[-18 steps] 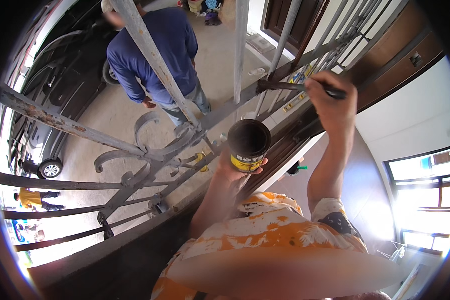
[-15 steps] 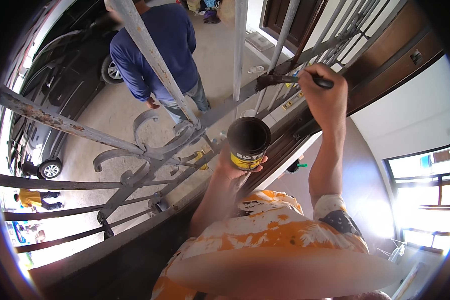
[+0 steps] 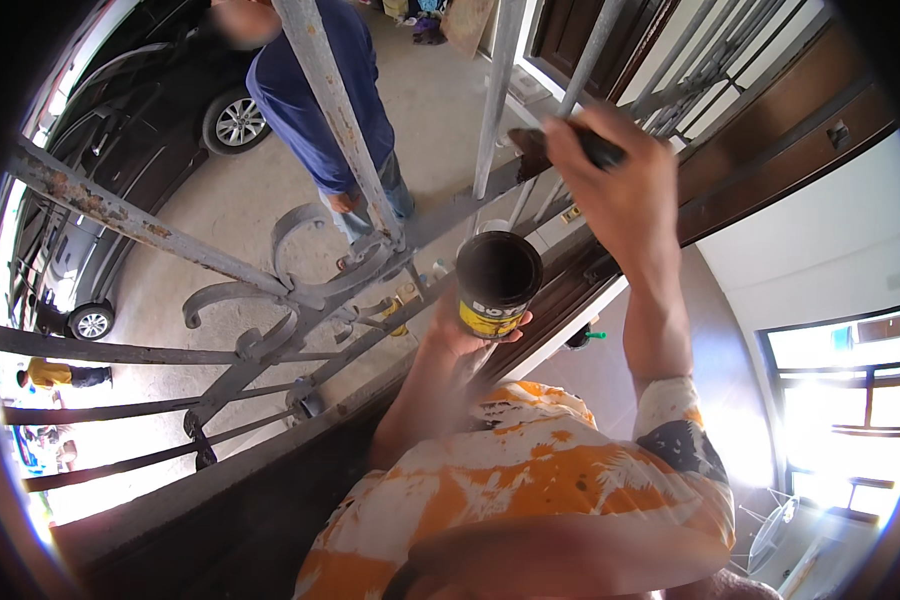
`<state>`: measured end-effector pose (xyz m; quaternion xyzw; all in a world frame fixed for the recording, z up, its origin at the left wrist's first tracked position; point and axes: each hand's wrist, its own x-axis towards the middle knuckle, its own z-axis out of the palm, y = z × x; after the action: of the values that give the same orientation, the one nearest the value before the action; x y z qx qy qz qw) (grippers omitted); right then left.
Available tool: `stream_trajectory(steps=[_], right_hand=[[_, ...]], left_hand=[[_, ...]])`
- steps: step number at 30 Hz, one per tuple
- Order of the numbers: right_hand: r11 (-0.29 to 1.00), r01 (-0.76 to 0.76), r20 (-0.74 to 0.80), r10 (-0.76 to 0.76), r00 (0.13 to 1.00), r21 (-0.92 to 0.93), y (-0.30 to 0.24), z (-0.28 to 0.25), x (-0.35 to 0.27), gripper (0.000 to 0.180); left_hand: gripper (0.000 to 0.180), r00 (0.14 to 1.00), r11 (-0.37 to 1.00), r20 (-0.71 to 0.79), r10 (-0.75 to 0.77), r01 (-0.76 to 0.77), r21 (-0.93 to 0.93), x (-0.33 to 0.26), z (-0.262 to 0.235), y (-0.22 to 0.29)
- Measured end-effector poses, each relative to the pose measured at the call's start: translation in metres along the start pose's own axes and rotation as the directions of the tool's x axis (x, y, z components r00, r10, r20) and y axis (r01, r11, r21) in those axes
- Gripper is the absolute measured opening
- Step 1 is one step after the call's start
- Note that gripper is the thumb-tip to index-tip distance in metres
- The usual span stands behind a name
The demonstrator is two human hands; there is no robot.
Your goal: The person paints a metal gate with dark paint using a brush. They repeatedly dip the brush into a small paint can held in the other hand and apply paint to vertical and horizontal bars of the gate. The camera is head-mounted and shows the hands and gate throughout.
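In my left hand (image 3: pixel 448 335) is an open paint can (image 3: pixel 490 315) with a yellow and black label, held from below and its side. Its inside looks dark, and I cannot make out the paint level. My right hand (image 3: pixel 625 190) is closed round the dark handle of a paintbrush (image 3: pixel 532 152), slightly smeared by motion. The dark, wet-looking bristles meet the flat crossbar (image 3: pixel 440 224) of a grey metal window grille, near the foot of an upright bar (image 3: pixel 498 95). Dark brown covers the crossbar's stretch on the right; the left stretch is grey.
Scrolled metalwork (image 3: pixel 300 290) and rusty, peeling bars (image 3: pixel 150 230) spread out on the left. Beyond the grille stands a person in a blue shirt (image 3: pixel 315 100), beside a black car (image 3: pixel 145 130). A brown wooden frame (image 3: pixel 760 160) runs along the right. Another person in yellow (image 3: pixel 50 374) is far left.
My right hand and the brush have moved slightly left, and the bristles now press against the crossbar. The can stays nearly still. The person in blue has shifted a little to the right in view.
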<state>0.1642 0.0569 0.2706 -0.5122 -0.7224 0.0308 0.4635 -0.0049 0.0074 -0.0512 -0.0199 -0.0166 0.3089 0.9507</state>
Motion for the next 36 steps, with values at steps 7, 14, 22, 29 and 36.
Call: stream_trajectory(steps=[7, 14, 22, 29, 36], right_hand=[[0.937, 0.234, -0.039, -0.253, 0.967, -0.259, 0.015, 0.026, 0.023, 0.022], [0.966, 0.166, 0.025, -0.164, 0.986, -0.198, -0.010, -0.023, 0.018, 0.017], [0.990, 0.128, 0.038, -0.126, 0.991, -0.055, 0.011, -0.036, 0.007, 0.013], [0.980, 0.144, 0.235, -0.108, 0.966, -0.139, -0.024, -0.023, 0.031, 0.010], [0.897, 0.424, 0.301, -0.373, 0.878, -0.126, 0.006, -0.005, 0.034, 0.009]], left_hand=[[0.067, 0.981, 0.997, -0.187, 0.046, -0.034, 0.065, 0.003, 0.036, -0.004], [0.079, 0.997, 0.999, -0.071, -0.008, 0.006, -0.037, 0.001, 0.027, -0.002], [0.082, 0.996, 1.000, -0.093, 0.017, -0.015, 0.021, 0.001, 0.011, -0.001], [0.070, 0.971, 0.996, -0.232, 0.058, -0.041, 0.078, -0.002, 0.047, -0.008], [0.067, 0.979, 0.994, -0.199, 0.051, -0.030, 0.108, -0.001, 0.056, -0.007]])
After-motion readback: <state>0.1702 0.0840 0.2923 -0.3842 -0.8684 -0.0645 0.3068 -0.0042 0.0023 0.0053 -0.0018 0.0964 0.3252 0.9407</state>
